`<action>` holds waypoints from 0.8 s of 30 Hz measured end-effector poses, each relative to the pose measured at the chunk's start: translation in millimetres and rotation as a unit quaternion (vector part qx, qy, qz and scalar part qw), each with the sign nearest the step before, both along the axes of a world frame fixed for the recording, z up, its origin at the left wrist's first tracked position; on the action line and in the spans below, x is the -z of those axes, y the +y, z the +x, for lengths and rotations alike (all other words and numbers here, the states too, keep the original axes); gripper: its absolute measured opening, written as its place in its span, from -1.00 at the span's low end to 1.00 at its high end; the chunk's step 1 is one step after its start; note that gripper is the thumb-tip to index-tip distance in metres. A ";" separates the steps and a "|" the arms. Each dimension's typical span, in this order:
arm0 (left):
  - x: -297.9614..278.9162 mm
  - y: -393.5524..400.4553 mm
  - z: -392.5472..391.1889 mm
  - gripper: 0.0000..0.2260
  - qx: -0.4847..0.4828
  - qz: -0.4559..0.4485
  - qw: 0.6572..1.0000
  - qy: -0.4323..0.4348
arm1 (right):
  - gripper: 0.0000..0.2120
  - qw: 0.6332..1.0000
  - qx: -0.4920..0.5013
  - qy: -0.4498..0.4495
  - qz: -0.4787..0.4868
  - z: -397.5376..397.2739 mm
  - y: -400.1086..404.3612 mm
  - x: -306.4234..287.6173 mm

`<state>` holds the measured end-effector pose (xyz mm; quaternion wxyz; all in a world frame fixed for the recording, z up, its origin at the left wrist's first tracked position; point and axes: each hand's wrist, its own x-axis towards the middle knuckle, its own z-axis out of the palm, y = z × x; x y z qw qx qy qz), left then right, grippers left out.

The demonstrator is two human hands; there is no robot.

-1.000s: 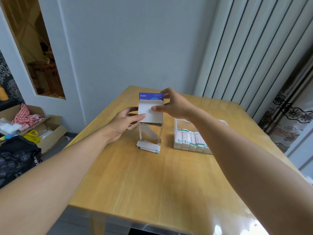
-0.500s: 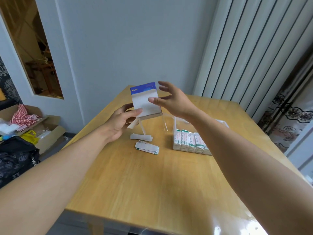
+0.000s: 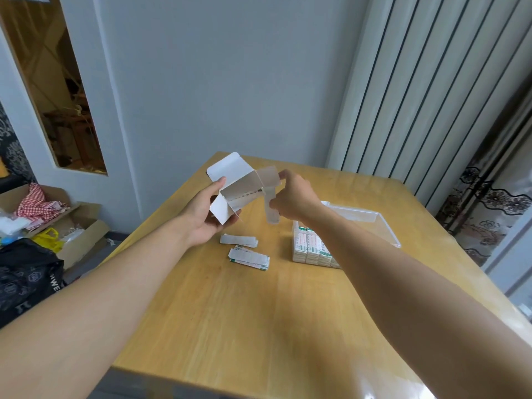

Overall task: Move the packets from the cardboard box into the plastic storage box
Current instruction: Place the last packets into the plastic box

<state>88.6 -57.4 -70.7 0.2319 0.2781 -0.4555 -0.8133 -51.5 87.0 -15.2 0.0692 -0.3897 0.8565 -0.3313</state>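
Note:
My left hand (image 3: 205,213) holds the small white cardboard box (image 3: 240,187) tipped over above the table, its flaps open and its mouth turned toward me. My right hand (image 3: 293,198) pinches a pale packet (image 3: 271,210) that hangs down from the box mouth. Two loose packets lie on the table below: a white one (image 3: 239,240) and a green-printed one (image 3: 250,257). The clear plastic storage box (image 3: 374,223) stands to the right, with a row of green-and-white packets (image 3: 312,249) packed at its near end.
The wooden table (image 3: 244,326) has a wall behind it and a curtain at the right. On the floor to the left are open cardboard boxes (image 3: 83,226) with cloth and bags, and a black bag (image 3: 26,277).
The cardboard box went from upright to tipped with its flaps open. A second packet dropped onto the table. My right hand moved from the box side to a packet at the mouth.

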 end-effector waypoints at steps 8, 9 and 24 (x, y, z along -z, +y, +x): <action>6.7 -4.3 -4.6 -0.67 -0.015 -0.033 0.995 -0.088 | -0.53 0.990 -0.010 0.107 0.088 8.3 5.8 0.8; 4.7 -5.6 -3.4 -0.68 -0.003 -0.029 0.994 -0.101 | -0.60 0.988 -0.006 0.127 0.088 8.3 6.2 -0.3; -21.2 -23.0 1.3 -0.50 0.128 -0.013 0.963 -0.236 | -0.70 0.987 -0.100 0.090 0.083 -4.7 -3.6 -4.7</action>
